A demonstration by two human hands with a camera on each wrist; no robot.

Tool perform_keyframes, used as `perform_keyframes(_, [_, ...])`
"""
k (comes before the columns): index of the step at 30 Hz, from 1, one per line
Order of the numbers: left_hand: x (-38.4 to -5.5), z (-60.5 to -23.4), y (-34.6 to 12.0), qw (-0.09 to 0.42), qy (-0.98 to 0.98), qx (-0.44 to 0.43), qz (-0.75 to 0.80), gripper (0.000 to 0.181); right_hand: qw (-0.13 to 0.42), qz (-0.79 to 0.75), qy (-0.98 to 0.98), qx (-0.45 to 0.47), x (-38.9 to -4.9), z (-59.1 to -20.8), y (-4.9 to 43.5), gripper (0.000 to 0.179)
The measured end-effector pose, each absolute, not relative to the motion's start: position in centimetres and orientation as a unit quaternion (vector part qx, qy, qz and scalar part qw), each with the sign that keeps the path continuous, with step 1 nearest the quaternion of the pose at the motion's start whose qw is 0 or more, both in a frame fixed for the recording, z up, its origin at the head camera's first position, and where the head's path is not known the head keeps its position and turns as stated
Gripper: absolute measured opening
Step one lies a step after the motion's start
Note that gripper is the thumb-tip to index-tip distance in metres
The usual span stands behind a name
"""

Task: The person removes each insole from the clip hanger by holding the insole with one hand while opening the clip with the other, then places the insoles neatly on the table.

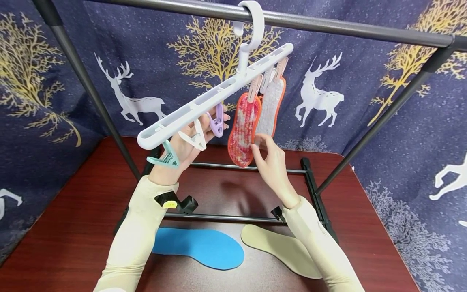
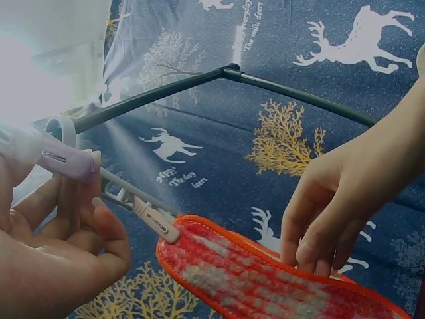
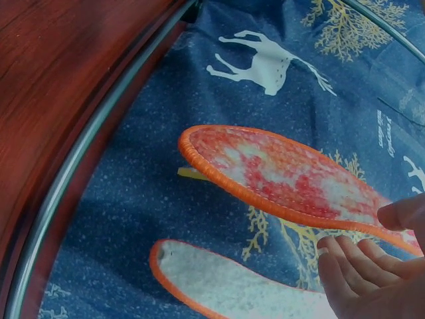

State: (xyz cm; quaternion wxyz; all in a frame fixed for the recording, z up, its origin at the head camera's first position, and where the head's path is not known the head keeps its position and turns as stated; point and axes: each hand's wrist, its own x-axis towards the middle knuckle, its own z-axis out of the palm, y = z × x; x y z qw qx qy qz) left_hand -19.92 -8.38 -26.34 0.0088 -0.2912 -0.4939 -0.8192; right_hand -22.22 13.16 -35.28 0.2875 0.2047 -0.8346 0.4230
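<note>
A red-and-white insole [image 1: 244,129] with an orange edge hangs from a pink clip [image 1: 254,88]. My right hand [image 1: 269,160] is beside its right edge, thumb close to the edge and fingers extended behind it. A grey insole [image 1: 270,107], also edged in orange, hangs just behind. My left hand [image 1: 187,142] is raised under the white hanger [image 1: 215,97], its fingers loosely bent around a purple clip [image 1: 217,121]. White [image 1: 197,138] and teal [image 1: 168,157] clips hang in front of that hand and its wrist.
The hanger hooks over a dark metal rail [image 1: 328,27] of a rack. Below, a blue insole [image 1: 204,245] and a beige insole [image 1: 282,249] lie on the dark red table [image 1: 69,202]. A patterned cloth [image 1: 182,101] hangs behind.
</note>
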Motion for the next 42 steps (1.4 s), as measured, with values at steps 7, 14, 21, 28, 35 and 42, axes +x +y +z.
perform_keyframes(7, [-20.0,-26.5,-8.4,0.001,-0.504,-0.287,-0.815,0.078,0.291,0.436,-0.827,0.203,-22.7,-35.1,12.8,0.026])
perform_keyframes(14, [-19.8,-26.3,-8.3,0.001,-0.508,-0.279,-0.815,0.073,0.302,0.433,-0.826,0.200,-23.2,-34.8,12.6,0.025])
perform_keyframes(21, [-19.5,-26.0,-8.2,-0.002,-0.516,-0.263,-0.815,0.066,0.313,0.429,-0.824,0.197,-23.7,-34.5,12.5,0.023])
perform_keyframes(28, [-19.5,-26.1,-8.1,-0.017,-0.522,-0.260,-0.812,0.073,0.303,0.444,-0.820,0.197,-24.1,-34.3,12.2,0.028])
perform_keyframes(35, [-19.5,-26.1,-8.2,-0.020,-0.514,-0.269,-0.815,0.060,0.308,0.445,-0.817,0.196,-24.4,-34.0,11.8,0.025])
perform_keyframes(42, [-19.4,-26.0,-8.3,-0.013,-0.533,-0.255,-0.807,0.091,0.305,0.440,-0.821,0.196,-24.7,-34.0,11.4,0.021])
